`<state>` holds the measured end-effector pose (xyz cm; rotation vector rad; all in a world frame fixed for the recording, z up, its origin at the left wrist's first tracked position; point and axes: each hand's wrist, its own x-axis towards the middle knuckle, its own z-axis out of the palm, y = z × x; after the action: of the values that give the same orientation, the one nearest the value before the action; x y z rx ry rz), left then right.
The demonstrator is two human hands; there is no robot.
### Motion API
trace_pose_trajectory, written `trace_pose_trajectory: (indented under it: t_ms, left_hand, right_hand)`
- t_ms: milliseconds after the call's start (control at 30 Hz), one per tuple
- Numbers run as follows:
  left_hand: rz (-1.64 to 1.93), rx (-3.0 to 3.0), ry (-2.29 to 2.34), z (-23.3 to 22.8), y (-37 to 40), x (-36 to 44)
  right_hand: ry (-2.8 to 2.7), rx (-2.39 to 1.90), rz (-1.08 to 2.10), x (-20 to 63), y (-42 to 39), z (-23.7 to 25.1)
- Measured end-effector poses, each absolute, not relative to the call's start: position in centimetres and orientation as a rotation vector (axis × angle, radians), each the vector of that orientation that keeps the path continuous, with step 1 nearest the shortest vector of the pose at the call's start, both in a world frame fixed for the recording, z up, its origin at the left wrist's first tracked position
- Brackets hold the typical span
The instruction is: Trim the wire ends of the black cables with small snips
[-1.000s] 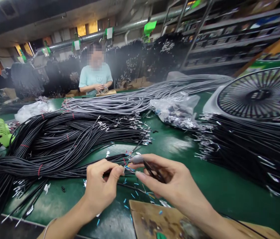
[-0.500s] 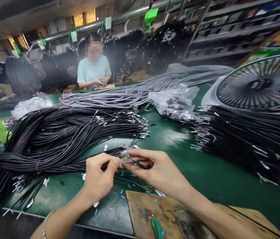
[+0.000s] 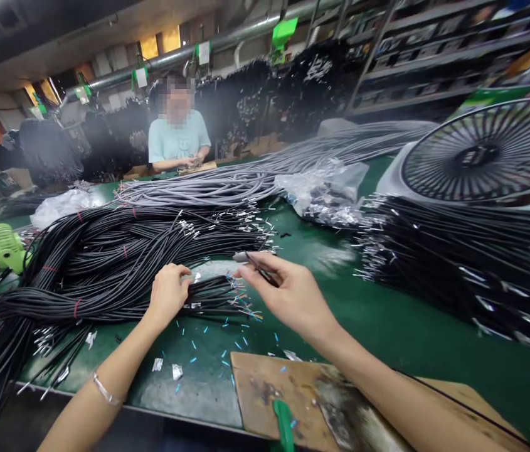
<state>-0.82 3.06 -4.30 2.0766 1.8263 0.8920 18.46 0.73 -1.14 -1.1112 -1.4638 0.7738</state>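
Fingers of the left hand [image 3: 167, 295] press down on a small bunch of black cables [image 3: 211, 294], whose stripped ends fan out into thin coloured wires toward the right. The right hand [image 3: 288, 295] hovers just beside those ends, thumb and forefinger pinching a slim dark tool [image 3: 256, 266]. The bunch lies on the green table [image 3: 387, 314], in front of a big heap of black cables [image 3: 118, 257]. Blue scraps [image 3: 208, 342] dot the surface by a worn wooden board [image 3: 302, 402]. A fan [image 3: 485, 154] stands at right; a person in a light shirt [image 3: 177, 141] sits opposite.
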Motion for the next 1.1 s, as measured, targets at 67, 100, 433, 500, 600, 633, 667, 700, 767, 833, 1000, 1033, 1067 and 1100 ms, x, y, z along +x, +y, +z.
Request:
trace_pose_trajectory:
  t_ms: [67, 100, 433, 500, 600, 633, 667, 700, 767, 833, 1000, 1033, 1067, 1100]
  left_hand:
    - [0.826, 2.144, 1.759, -4.4, 3.4, -0.8]
    - [0.795, 2.170, 1.715, -4.5, 3.3, -0.7]
    - [0.450, 2.362, 1.358, -4.3, 1.6, -0.1]
    - [0.465, 2.258, 1.346, -3.8, 1.7, 0.0]
    - [0.544, 2.098, 1.250, -3.1, 1.6, -0.2]
    - [0.542, 2.057, 1.226, -3.0, 1.5, -0.4]
    - [0.524, 2.026, 1.210, -2.8, 1.4, -0.6]
    - [0.493, 2.003, 1.200, -2.6, 1.3, -0.8]
    - [0.417, 1.970, 1.184, -2.1, 1.1, -1.1]
    - [0.327, 1.954, 1.139, -1.3, 0.9, -1.2]
    - [0.259, 2.031, 1.065, -0.3, 0.5, -0.8]
    - [0.300, 2.071, 1.181, -0.5, 0.5, -0.9]
    - [0.344, 2.111, 1.349, -0.8, 0.5, -1.0]
    - [0.377, 2.150, 1.557, -1.2, 0.5, -1.2]
  right_hand:
    - [-1.493, -1.134, 0.755, 18.4, 0.8, -1.2]
    - [-1.498, -1.140, 0.742, 18.5, 0.8, -1.1]
    - [-1.478, -1.124, 0.758, 18.5, 0.4, -0.5]
    - [-1.428, -1.115, 0.730, 18.6, 0.3, -0.3]
    - [-1.349, -1.102, 0.690, 18.6, 0.2, -0.1]
    - [-1.335, -1.098, 0.686, 18.5, 0.2, -0.1]
    - [-1.330, -1.094, 0.684, 18.5, 0.1, -0.1]
    - [-1.332, -1.089, 0.683, 18.4, 0.1, 0.0]
    - [-1.343, -1.075, 0.686, 18.3, 0.0, 0.0]
    - [-1.357, -1.067, 0.692, 18.3, -0.1, 0.1]
    - [-1.421, -1.059, 0.687, 18.3, -0.3, -0.1]
    - [-1.440, -1.054, 0.683, 18.3, -0.4, -0.1]
    - [-1.458, -1.047, 0.681, 18.3, -0.4, -0.2]
    - [-1.472, -1.037, 0.682, 18.3, -0.4, -0.2]
